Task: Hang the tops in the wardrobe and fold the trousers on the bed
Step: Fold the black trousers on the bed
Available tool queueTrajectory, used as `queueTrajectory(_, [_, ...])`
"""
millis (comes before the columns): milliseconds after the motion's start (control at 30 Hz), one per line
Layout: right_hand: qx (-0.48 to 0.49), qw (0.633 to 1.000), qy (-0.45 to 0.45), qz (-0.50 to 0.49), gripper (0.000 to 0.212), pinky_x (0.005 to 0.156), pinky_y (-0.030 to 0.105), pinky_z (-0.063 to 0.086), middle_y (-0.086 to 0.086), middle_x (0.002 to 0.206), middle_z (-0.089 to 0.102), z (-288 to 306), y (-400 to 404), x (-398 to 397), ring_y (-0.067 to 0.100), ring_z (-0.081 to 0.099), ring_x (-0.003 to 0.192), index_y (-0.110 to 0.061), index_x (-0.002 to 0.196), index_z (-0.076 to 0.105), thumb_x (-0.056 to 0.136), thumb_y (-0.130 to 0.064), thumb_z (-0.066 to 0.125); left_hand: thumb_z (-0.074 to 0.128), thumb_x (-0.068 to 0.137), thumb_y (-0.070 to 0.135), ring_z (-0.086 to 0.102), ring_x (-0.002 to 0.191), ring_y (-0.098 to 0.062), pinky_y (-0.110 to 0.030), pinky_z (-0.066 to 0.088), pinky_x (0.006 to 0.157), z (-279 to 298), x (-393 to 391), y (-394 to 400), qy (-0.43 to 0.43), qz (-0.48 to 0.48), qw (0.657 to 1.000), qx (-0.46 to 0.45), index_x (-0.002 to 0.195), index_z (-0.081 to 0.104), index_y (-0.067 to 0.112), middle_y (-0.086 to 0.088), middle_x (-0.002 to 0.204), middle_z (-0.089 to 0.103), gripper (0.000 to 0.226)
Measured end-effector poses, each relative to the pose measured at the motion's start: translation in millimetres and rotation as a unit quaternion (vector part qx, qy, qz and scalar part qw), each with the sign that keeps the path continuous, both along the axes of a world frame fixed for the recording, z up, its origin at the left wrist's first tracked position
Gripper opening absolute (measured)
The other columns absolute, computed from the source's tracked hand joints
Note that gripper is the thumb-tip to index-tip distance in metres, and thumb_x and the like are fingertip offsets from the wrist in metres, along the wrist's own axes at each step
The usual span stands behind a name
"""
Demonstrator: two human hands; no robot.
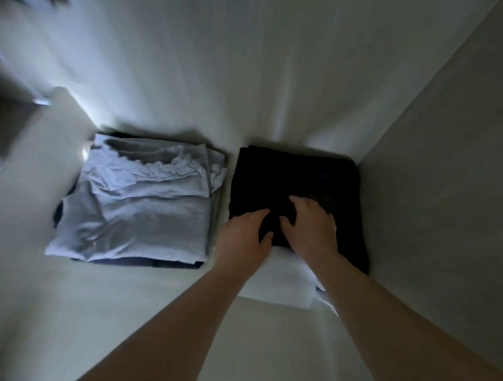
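Folded black garment (296, 186) sits on top of a white folded piece (281, 285), right side of a pale shelf-like surface (126, 314) against the right wall; can't tell if trousers or top. Left hand (244, 235) rests on its near left edge, thumb hooked over the fabric, fingers mostly flat. Right hand (312, 223) lies on top, fingers spread and slightly bent, pressing. Just beside, apart: grey folded stack (135, 206) over darker items. Judgement: two folded piles already there, so well along; whether hanging is finished can't be seen. Frame blurred at edges.
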State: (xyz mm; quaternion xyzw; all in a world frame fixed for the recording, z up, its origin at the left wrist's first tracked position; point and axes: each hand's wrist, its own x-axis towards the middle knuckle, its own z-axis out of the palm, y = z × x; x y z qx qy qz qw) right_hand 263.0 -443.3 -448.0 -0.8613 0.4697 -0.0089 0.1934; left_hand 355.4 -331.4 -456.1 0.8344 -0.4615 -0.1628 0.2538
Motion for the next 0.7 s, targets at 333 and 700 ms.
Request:
queueTrajectory(333, [0.103, 0.954, -0.243, 0.142, 0.031, 0.104, 0.027, 0.036, -0.002, 0.119, 0.062, 114, 181, 16, 0.018, 0.056, 0.11, -0.019, 0.118, 0.063, 0.087, -0.017, 0.063, 0.068, 0.084, 0.021, 0.063, 0.087, 0.004, -0.023, 0.05, 0.083, 129, -23, 233, 0.09, 0.305, 0.936, -0.148, 0.101, 0.067, 0.026, 0.017, 0.096, 0.068, 0.018])
queueTrajectory(700, [0.197, 0.82, -0.291, 0.451, 0.026, 0.082, 0.016, 0.036, -0.016, 0.107, 0.055, 218, 451, -64, -0.001, 0.048, 0.099, -0.029, 0.114, 0.062, 0.088, -0.024, 0.062, 0.068, 0.084, 0.021, 0.06, 0.081, 0.008, -0.008, 0.046, 0.073, 238, -207, 509, -0.001, 0.534, 0.81, -0.244, 0.093, 0.067, 0.029, 0.021, 0.083, 0.066, 0.013])
